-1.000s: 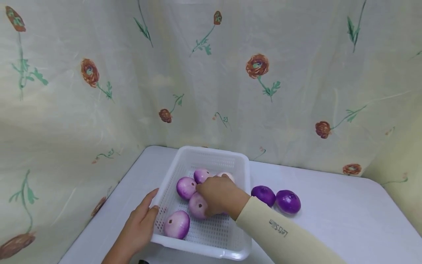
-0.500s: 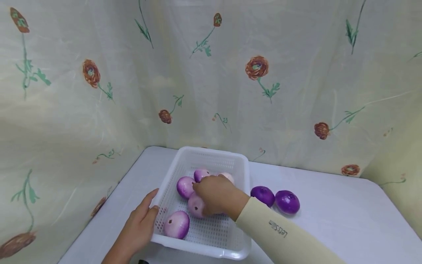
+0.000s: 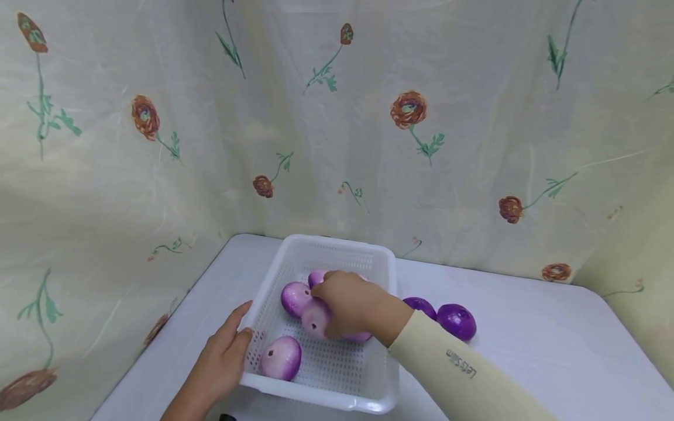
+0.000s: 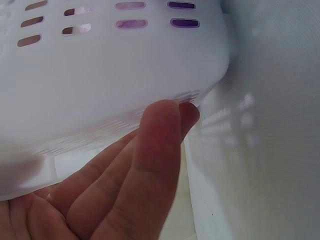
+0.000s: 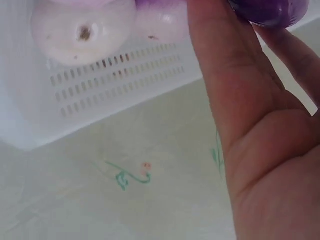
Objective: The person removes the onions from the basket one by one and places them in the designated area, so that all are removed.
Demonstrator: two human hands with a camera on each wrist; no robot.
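A white perforated plastic basket (image 3: pixel 329 397) stands on the table with several red onions in it. At its left side my left hand (image 3: pixel 218 362) holds the rim; the left wrist view shows its fingers (image 4: pixel 157 145) against the basket wall. My right hand (image 3: pixel 358 307) reaches inside and grips a red onion, partly hidden by the hand; the right wrist view shows dark purple skin (image 5: pixel 272 10) between thumb and fingers. Beside the hand lie a pale red onion (image 3: pixel 316 318) and another (image 3: pixel 296 298). One red onion (image 3: pixel 281 358) sits apart in the basket's near left corner.
Two dark red onions, one partly behind the sleeve (image 3: pixel 474 374) and one in fuller view (image 3: pixel 457 321), lie on the white table (image 3: pixel 537 339) right of the basket. A flower-printed curtain (image 3: pixel 316 128) hangs behind and on both sides.
My right hand has shifted slightly to the right and away from me inside the basket, and the sleeve now covers more of the onions outside. The left hand stays at the rim.
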